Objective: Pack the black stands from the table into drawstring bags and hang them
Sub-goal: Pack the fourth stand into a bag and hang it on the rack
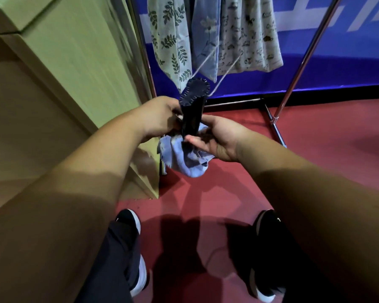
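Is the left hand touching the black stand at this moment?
Touching. The head view shows the left hand gripping the left side of the black stand, with no gap between fingers and stand.

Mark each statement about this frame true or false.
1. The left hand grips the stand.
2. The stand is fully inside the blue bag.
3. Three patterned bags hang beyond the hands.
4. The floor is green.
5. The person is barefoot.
1. True: the left hand grips the stand.
2. False: most of the stand sticks up above the blue bag, which is bunched at its lower end by the right hand.
3. True: a leaf-print bag, a floral bag and an animal-print bag hang there.
4. False: the floor is red.
5. False: the person wears black shoes.
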A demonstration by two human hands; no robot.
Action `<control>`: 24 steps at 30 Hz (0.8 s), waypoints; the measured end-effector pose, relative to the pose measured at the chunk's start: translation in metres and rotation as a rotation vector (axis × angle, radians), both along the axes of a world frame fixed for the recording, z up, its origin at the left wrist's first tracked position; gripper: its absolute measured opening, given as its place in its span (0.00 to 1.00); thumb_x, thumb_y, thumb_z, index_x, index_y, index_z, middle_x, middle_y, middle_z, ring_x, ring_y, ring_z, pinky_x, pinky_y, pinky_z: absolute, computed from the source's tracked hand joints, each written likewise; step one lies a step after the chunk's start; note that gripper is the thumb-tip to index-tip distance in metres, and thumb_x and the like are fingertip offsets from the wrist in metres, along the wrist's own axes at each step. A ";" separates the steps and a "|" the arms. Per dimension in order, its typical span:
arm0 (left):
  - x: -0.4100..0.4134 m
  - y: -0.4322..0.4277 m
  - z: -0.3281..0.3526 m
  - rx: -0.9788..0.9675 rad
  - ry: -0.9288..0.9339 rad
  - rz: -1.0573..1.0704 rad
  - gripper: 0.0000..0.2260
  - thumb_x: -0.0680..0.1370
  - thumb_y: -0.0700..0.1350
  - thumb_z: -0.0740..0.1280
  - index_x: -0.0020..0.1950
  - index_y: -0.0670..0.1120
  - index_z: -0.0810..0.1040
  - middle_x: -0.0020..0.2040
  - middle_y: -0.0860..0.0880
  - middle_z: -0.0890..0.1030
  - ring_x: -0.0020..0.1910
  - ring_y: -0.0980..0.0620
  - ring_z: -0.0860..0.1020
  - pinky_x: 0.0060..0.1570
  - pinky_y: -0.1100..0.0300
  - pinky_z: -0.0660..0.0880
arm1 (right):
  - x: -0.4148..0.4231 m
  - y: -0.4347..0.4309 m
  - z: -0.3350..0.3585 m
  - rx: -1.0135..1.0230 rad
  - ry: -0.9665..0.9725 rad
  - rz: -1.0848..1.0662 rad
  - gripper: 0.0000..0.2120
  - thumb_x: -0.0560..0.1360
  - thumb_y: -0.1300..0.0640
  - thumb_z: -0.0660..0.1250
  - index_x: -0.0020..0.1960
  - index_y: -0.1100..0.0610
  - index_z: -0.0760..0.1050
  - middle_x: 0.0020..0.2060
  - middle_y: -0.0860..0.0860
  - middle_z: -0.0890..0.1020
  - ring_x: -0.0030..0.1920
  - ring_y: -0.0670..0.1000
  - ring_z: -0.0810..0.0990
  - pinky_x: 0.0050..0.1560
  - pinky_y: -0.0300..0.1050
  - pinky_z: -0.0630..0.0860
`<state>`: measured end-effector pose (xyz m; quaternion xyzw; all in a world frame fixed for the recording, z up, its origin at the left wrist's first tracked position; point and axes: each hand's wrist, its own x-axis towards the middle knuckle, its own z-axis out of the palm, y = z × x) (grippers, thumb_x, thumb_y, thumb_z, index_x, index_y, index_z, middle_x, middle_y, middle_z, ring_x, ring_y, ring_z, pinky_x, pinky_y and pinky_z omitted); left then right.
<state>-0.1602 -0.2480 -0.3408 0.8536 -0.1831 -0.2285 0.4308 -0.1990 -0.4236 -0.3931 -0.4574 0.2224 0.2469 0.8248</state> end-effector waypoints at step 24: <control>-0.001 -0.017 -0.005 0.113 -0.158 0.391 0.15 0.64 0.35 0.77 0.46 0.49 0.79 0.49 0.44 0.87 0.48 0.46 0.86 0.55 0.47 0.84 | -0.015 0.001 -0.004 -1.170 -0.060 0.511 0.16 0.77 0.49 0.72 0.45 0.62 0.76 0.46 0.61 0.85 0.47 0.61 0.87 0.49 0.59 0.87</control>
